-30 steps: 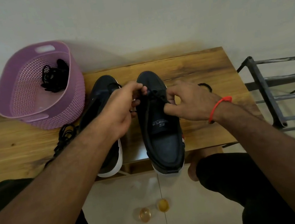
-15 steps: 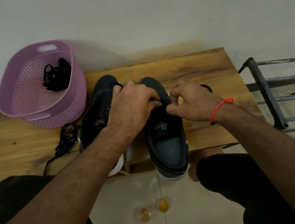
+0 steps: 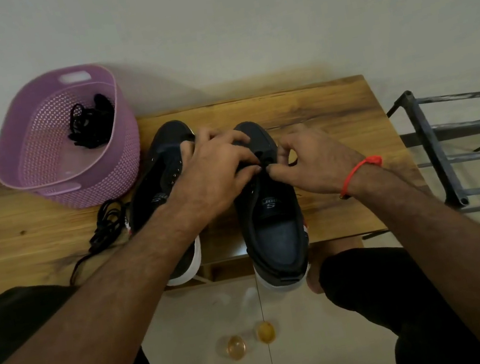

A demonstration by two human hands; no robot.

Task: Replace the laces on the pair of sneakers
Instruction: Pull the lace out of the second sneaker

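Two dark navy sneakers with white soles stand side by side on the wooden table (image 3: 331, 109), heels toward me. Both hands work over the eyelets of the right sneaker (image 3: 276, 233). My left hand (image 3: 215, 173) reaches across from the left sneaker (image 3: 163, 169) and pinches the black lace (image 3: 262, 159) over the tongue. My right hand (image 3: 315, 163), a red thread at its wrist, pinches the same lace from the right side. The lace ends are hidden under the fingers. A loose black lace (image 3: 106, 223) lies on the table left of the left sneaker.
A purple perforated basket (image 3: 40, 170) at the table's back left holds a bundle of black laces (image 3: 92, 120). A dark metal rack (image 3: 436, 149) stands right of the table. Two small amber objects (image 3: 249, 339) lie on the tiled floor between my knees.
My left hand has shifted right across the right sneaker's tongue, and my right hand has closed in, so both now pinch the lace at the eyelets.
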